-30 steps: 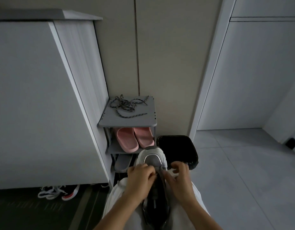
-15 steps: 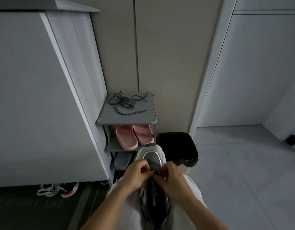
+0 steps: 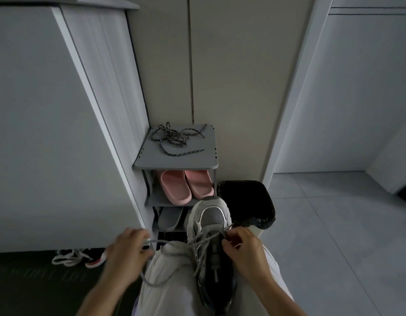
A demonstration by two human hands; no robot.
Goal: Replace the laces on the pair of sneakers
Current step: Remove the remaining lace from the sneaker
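A grey and white sneaker lies on my lap, toe pointing away. My left hand grips the grey lace and holds it stretched out to the left of the shoe. A loose loop of the same lace hangs over my thigh. My right hand pinches the lace at the shoe's front eyelets on the right side. A dark speckled lace lies in a tangle on top of the grey shoe rack.
Pink slippers and grey slippers sit on the rack's lower shelves. A black-lined bin stands right of the rack. Another sneaker with white laces lies under the cabinet at left. Tiled floor spreads to the right.
My left hand has swung out to the left, drawing the grey lace out of the shoe. My right hand stays at the eyelets. Before, both hands were close together over the tongue.
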